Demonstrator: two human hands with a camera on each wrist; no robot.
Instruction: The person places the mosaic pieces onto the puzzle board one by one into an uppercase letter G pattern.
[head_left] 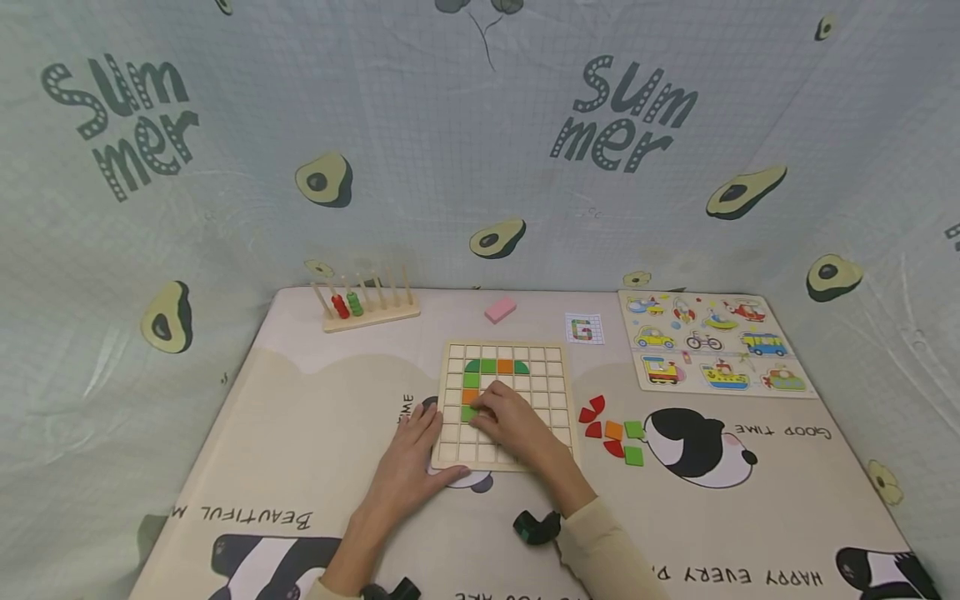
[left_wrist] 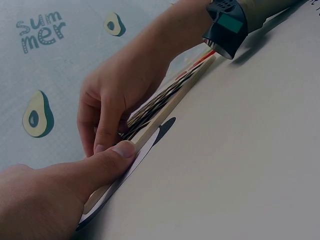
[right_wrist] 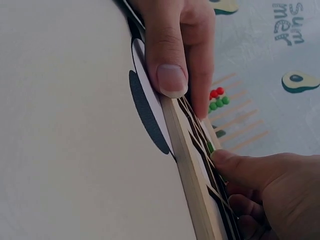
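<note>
A wooden grid board (head_left: 510,467) lies in the middle of the table, with green and orange tiles in several of its cells. My left hand (head_left: 408,454) steadies the board's near left corner, its fingers along the left side and its thumb at the front edge. Over the left part of the grid, my right hand (head_left: 517,425) pinches a green square tile (head_left: 468,413) below an orange tile (head_left: 470,397). In the right wrist view the right thumb touches that green tile (right_wrist: 210,147), which is mostly hidden by the fingers.
Loose red, orange and green tiles (head_left: 613,430) lie right of the board. Beyond it are a pattern card (head_left: 584,328), a pink block (head_left: 500,310) and a peg rack (head_left: 372,319) with red and green beads. A vehicle puzzle board (head_left: 712,343) lies at the back right.
</note>
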